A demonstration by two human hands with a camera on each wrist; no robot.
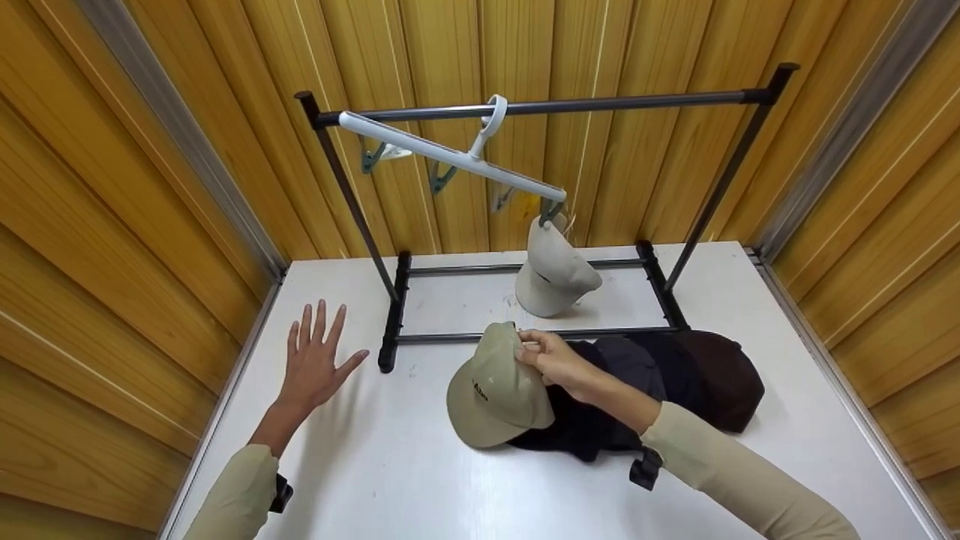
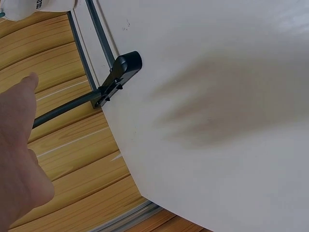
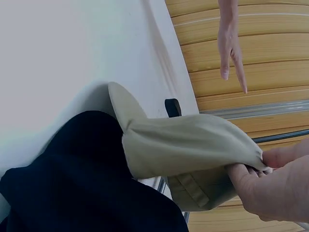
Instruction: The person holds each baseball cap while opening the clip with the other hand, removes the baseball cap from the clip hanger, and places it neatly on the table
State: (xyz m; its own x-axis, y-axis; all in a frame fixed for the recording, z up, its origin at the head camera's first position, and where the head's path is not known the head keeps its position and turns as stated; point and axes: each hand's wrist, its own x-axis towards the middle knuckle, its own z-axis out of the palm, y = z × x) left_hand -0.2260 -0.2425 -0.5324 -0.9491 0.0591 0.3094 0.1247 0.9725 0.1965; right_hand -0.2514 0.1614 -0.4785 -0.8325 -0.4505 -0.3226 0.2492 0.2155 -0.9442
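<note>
My right hand pinches the crown of an olive-green baseball cap, whose brim points down and to the left in the head view. In the right wrist view, thumb and fingers grip a fold of the cap's fabric, and its strap side shows below. Over the table's left part, my left hand is held with fingers straight and spread, touching nothing. A light beige cap hangs by a clip from the right end of a white hanger. Other clips on the hanger hold nothing.
A black metal rack stands at the back of the white table, the hanger hooked on its top bar. Dark caps, black to brown, lie in an overlapping row at the right. Wood-patterned walls enclose three sides.
</note>
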